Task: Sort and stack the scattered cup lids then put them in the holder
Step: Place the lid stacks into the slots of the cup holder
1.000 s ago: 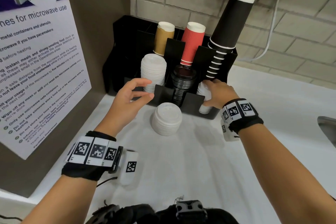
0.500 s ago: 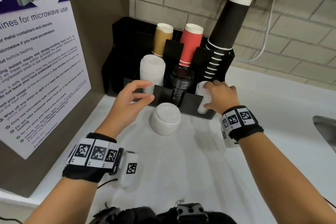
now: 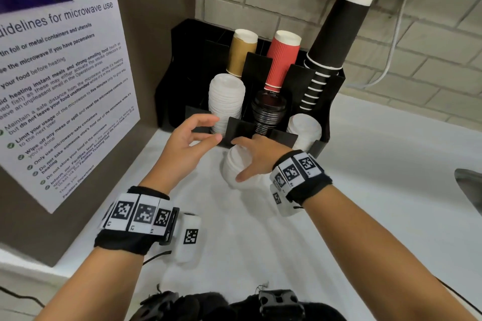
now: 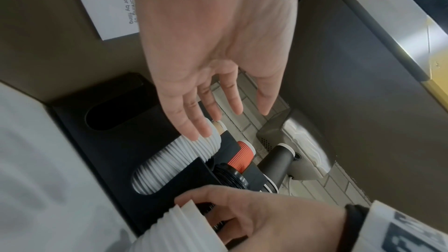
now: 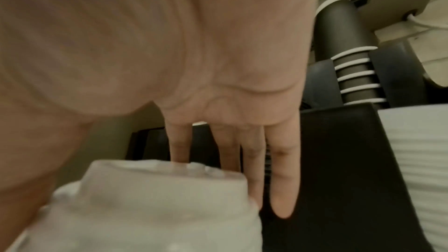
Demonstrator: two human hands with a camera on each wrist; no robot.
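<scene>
- Nearest of all, both wrists are seen wrapped in black bands carrying square black-and-white marker tags, above a white counter (image 3: 365, 216).
- The right hand (image 3: 257, 157) is laid over a loose stack of white lids (image 3: 234, 168) standing on the counter just in front of the holder; thumb and fingers are spread down around its sides, and in the right wrist view the fingers (image 5: 282, 179) are seen reaching past its far edge. A grasp is judged to be under way, though how firm cannot be told.
- The left hand (image 3: 187, 143) is held just beside that stack, empty, fingers loosely parted and relaxed.
- The step in hand is judged to be the pickup of the last loose stack; next, a lift and a drop onto a matching pile is called for, with the stack kept square.
- Behind, the black holder (image 3: 263, 135) is seen with its front slots filled: a tall pile of white lids (image 3: 225, 101) at left, black lids (image 3: 268, 112) in the middle, a lower pile of white lids (image 3: 303, 129) at right.
- Further back, kraft cups (image 3: 241, 53), red ribbed cups (image 3: 281, 60) and a leaning tower of black cups (image 3: 336, 39) are racked.
- On the left wall a poster (image 3: 60, 81) can be read: "guidelines for microwave use", "do not leave your food unattended", "Facilities Department".
</scene>
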